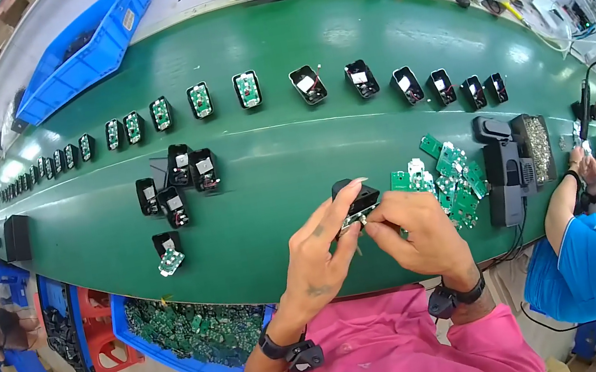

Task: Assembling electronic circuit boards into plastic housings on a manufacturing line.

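Note:
My left hand (317,255) grips a small black plastic housing (365,197), tilted above the bench, thumb and fingers on its sides. At the housing's near edge a green circuit board (352,219) shows partly between my fingers. My right hand (421,227) is closed in a pinch at that same edge, by a tiny pale piece; what its fingertips hold is too small to name. Right of the hands lies a loose pile of green circuit boards (460,186). A black housing with a board (171,261) leaning out of it sits to the left.
Black housings (247,90) stand in a long row across the green bench (267,191); several more cluster at the left (204,172). A grey device (504,183) and a box of small metal parts (539,149) stand right. Blue bins (86,48) are nearby. A co-worker (583,264) sits at the right.

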Tool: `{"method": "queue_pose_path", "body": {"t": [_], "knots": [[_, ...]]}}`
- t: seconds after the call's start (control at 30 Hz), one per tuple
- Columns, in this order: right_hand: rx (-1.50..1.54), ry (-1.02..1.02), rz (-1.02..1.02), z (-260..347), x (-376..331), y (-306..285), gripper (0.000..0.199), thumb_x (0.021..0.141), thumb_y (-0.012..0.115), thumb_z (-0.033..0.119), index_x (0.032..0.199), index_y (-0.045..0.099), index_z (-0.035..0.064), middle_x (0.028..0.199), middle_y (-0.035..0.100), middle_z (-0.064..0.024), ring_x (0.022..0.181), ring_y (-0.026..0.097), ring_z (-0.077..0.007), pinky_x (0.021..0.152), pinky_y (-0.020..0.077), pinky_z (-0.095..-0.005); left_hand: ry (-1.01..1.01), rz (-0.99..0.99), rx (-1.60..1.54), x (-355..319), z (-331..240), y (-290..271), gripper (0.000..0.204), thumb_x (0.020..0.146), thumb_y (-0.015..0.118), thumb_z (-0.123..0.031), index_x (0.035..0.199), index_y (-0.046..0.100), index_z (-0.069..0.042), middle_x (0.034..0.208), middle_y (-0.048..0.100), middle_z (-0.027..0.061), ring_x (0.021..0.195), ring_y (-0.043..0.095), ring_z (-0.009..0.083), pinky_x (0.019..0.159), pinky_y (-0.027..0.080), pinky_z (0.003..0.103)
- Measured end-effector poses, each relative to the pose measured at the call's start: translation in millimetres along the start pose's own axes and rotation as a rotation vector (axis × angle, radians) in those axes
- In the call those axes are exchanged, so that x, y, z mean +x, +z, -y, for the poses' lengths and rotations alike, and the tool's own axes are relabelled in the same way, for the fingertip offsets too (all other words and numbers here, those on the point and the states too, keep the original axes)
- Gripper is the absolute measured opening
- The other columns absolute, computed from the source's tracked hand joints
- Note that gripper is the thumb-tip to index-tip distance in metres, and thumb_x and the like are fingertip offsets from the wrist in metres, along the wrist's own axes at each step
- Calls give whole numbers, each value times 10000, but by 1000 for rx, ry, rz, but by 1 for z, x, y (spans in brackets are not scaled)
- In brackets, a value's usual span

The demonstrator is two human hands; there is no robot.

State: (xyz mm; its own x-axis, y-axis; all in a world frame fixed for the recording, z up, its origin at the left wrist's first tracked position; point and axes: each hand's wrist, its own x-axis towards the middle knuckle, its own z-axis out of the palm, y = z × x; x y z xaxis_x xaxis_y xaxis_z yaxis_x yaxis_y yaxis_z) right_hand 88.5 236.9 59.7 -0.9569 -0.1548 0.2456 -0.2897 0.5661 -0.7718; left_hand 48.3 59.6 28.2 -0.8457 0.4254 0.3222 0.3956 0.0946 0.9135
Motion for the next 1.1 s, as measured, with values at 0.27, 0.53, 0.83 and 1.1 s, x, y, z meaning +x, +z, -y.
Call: {"method": "queue_pose_path", "body": {"t": [0.27, 0.53, 0.83, 1.1], "knots": [[43, -6, -37, -1, -4, 0, 58, 785, 679, 21, 775, 625, 5, 662, 575, -99, 549, 566, -247, 503, 412, -350, 34, 17, 19, -2, -7, 3, 561, 880, 614, 59, 1408, 530, -113, 1211, 639, 199, 854, 672, 305, 731, 544, 331], [81, 35, 34, -9, 5, 8, 71, 794, 665, 30, 766, 615, -12, 661, 568, -121, 562, 575, -258, 515, 423, -356, 106, 26, 295, 0, -5, -3, 519, 866, 602, 23, 1364, 559, -114, 1128, 642, 188, 816, 683, 358, 670, 573, 397], [-91, 320, -181, -14, -14, 31, 117, 932, 619, 77, 883, 610, -29, 733, 549, -44, 656, 470, -124, 590, 393, -298, -462, 109, -299, -5, 8, -2, 518, 935, 585, -92, 1439, 462, -104, 1029, 690, 129, 752, 709, 199, 658, 572, 327], [425, 411, -225, -63, -8, 54, 203, 1011, 575, 170, 861, 568, 33, 729, 555, 1, 576, 469, -40, 471, 360, -189, -246, 58, -272, -17, 13, -24, 697, 737, 586, 79, 1404, 461, -82, 972, 674, 133, 658, 651, 154, 606, 511, 374]]}}
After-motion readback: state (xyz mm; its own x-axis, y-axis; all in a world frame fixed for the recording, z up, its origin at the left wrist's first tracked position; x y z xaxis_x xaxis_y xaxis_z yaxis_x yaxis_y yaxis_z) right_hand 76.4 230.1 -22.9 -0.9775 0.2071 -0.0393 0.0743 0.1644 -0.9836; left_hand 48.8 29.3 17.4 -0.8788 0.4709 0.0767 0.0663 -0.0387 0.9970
